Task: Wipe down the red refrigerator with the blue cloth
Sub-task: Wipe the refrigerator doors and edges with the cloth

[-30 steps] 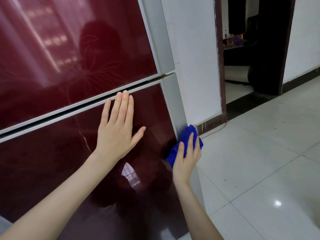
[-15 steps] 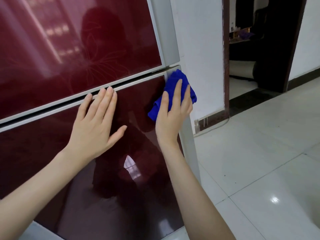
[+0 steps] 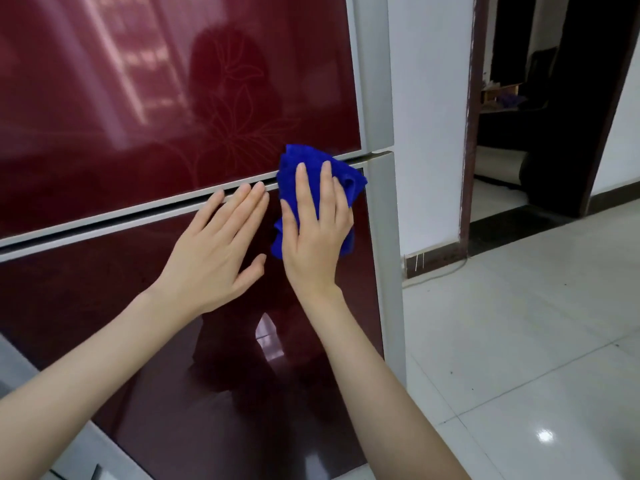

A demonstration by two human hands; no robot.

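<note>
Head view: the right hand (image 3: pixel 313 237) is pressed flat on the blue cloth (image 3: pixel 346 178), its fingers stretched straight and pointed upward. The cloth is thus held against the refrigerator (image 3: pixel 138 116) by pressure alone, not by a curled grip. The cloth is bunched and lies across the grey seam (image 3: pixel 104 220) between the refrigerator's two doors, near the refrigerator's right edge. Part of it is seen above the fingertips and part beside the thumb.

The left hand (image 3: pixel 211 258) is laid flat and empty on the lower door (image 3: pixel 104 323), just left of the cloth. Its fingers are kept straight and close together, with the tips at the seam and the thumb spread toward the right hand. Both bare forearms are stretched up from the bottom of the frame.

Both refrigerator doors are shut, so nothing inside can be seen. A faint flower pattern is printed on the upper door (image 3: pixel 242 98). Right of the refrigerator, a white wall (image 3: pixel 429 133), a dark doorway (image 3: pixel 536 98) and a glossy tiled floor (image 3: pixel 519 341) are seen.
</note>
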